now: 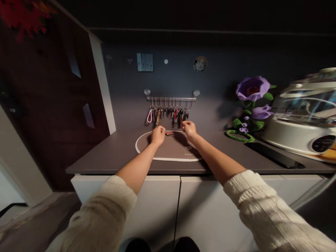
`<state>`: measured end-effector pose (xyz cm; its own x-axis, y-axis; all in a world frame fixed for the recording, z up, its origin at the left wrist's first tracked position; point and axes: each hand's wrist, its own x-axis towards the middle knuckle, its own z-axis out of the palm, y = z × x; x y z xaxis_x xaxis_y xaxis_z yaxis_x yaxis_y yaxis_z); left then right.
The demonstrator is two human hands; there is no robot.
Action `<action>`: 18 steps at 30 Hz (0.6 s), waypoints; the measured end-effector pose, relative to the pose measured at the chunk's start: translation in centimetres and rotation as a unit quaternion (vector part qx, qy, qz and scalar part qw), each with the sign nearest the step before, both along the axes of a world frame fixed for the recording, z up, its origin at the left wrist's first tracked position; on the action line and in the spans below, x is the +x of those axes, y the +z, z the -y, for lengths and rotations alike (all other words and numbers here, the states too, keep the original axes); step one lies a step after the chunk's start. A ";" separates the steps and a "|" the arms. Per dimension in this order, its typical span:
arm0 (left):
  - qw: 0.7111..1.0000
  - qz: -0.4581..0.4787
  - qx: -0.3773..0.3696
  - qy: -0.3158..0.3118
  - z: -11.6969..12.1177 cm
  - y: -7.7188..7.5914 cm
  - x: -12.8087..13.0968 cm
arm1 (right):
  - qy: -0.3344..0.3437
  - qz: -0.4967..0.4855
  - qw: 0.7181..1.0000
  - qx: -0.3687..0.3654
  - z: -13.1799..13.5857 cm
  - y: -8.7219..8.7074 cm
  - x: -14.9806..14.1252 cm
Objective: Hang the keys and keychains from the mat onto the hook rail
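A clear hook rack (172, 99) is fixed to the dark wall, and several bunches of keys (168, 112) hang from it. A pink loop strap (149, 116) is at its left end, and a red key tag (175, 114) hangs further right. Just below the hanging keys, my left hand (158, 135) is closed over the mat; its grip is hidden. Beside its fingertips is a small red and silver object (169, 133), its kind unclear. My right hand (189, 129) is pinched closed under the right-hand keys, and what it holds is too small to make out.
The brown mat (173, 150) with a white rim lies on the grey counter (105, 150). To the right are purple artificial flowers (252, 90), a black phone (274, 155) and a white appliance with a clear upper part (299, 126). A dark door (52, 105) stands at left.
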<state>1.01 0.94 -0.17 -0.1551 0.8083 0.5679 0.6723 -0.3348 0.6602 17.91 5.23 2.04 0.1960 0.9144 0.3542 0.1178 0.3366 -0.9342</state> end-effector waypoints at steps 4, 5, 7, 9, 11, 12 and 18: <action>0.999 -0.015 -0.029 0.014 0.0 -0.1 -0.3 | 0.003 0.112 0.994 -0.016 1.2 -1.8 -1.6; 0.999 -0.020 -0.035 0.018 0.0 -0.2 -0.3 | 0.008 0.154 0.988 -0.006 1.3 -2.1 -1.8; 0.998 -0.030 -0.047 0.026 0.0 -0.2 -0.3 | 0.019 0.223 0.974 0.021 1.3 -2.5 -2.0; 0.997 -0.038 -0.062 0.031 0.0 -0.3 -0.3 | 0.027 0.268 0.962 0.043 1.1 -2.6 -2.2; 0.995 -0.040 -0.081 0.037 0.0 -0.4 -0.4 | 0.038 0.299 0.952 0.055 1.0 -2.7 -2.4; 0.994 -0.038 -0.089 0.041 0.0 -0.4 -0.4 | 0.047 0.312 0.947 0.059 0.9 -2.7 -2.5; 0.994 -0.034 -0.094 0.052 -0.4 -0.7 -0.6 | 0.119 0.367 0.916 0.109 0.8 -2.7 -2.7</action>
